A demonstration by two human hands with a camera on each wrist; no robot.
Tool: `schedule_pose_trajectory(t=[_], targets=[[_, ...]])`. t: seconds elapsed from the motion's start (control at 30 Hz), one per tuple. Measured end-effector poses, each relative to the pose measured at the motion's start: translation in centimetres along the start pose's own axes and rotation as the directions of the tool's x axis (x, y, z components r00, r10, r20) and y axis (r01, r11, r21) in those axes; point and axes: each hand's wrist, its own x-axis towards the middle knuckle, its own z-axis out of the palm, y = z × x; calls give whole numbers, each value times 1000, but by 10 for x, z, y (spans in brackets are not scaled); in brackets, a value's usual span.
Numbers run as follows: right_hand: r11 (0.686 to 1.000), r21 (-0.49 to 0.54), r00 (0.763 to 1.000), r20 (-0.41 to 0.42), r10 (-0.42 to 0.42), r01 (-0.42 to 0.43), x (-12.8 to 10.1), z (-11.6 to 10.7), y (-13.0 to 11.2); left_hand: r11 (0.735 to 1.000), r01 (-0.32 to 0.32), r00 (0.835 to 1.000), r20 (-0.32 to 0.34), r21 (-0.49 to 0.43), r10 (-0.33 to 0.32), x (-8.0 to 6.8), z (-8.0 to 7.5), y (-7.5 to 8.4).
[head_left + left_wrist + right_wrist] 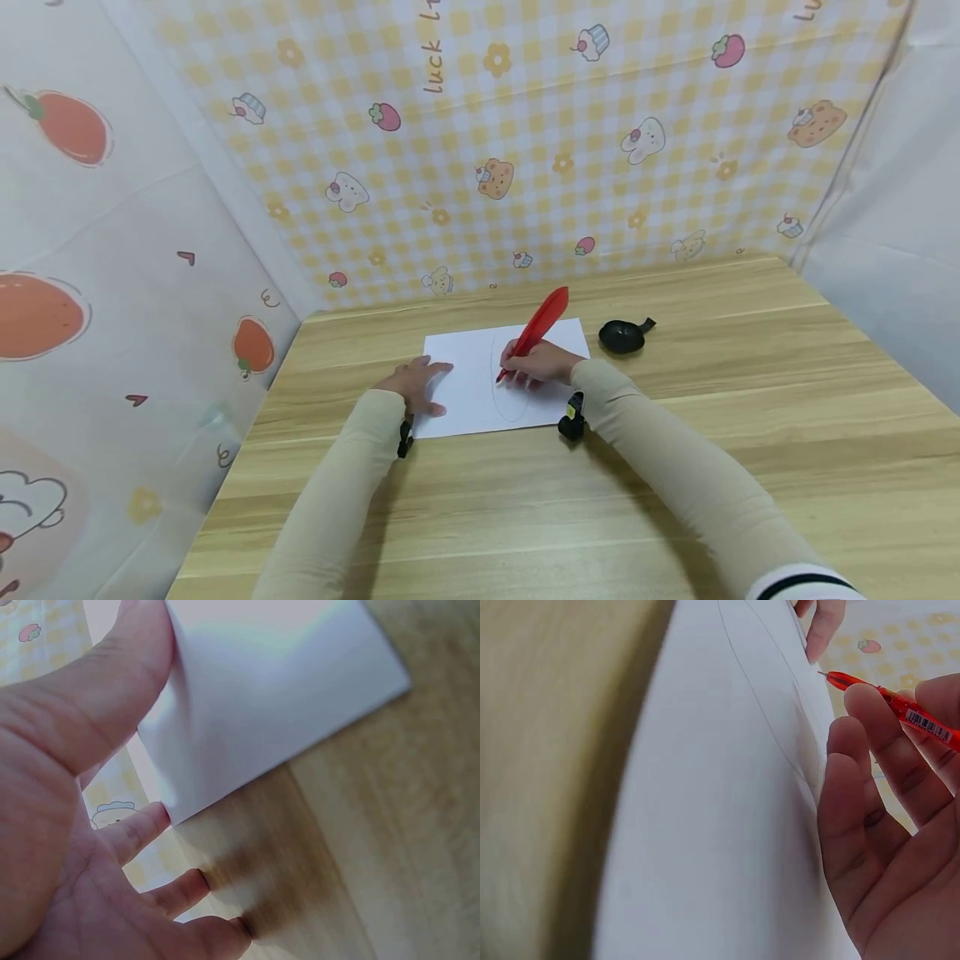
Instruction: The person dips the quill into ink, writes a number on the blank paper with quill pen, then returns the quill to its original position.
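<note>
A wooden counter point(675, 467) sits inside checked and fruit-printed cloth walls point(525, 142). A white sheet of paper point(468, 392) lies flat near the counter's middle, with a thin pencilled oval point(510, 375) drawn on it. The left hand point(415, 385) rests spread on the sheet's left edge, fingers straight, thumb on the paper. The right hand point(542, 362) pinches a red feather pen point(536, 329), its tip on the oval's line. A small black dish point(622, 336) stands just beside the paper's right corner
</note>
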Motion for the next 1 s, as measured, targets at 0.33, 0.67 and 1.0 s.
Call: schedule_pose_trajectory(t=[0.33,0.67,1.0], targets=[[1000,-5,999,-39,20,-20,-9,-17,0,1000,-2,1000,3,-8,2,-1,-2,1],[1000,-4,997,-70,26,-27,-17,-34,6,1000,-10,1000,10,-12,10,-1,1,-1],[999,-4,994,-101,32,-33,-28,-55,11,1000,-21,1000,9,0,21,2,1,-4]])
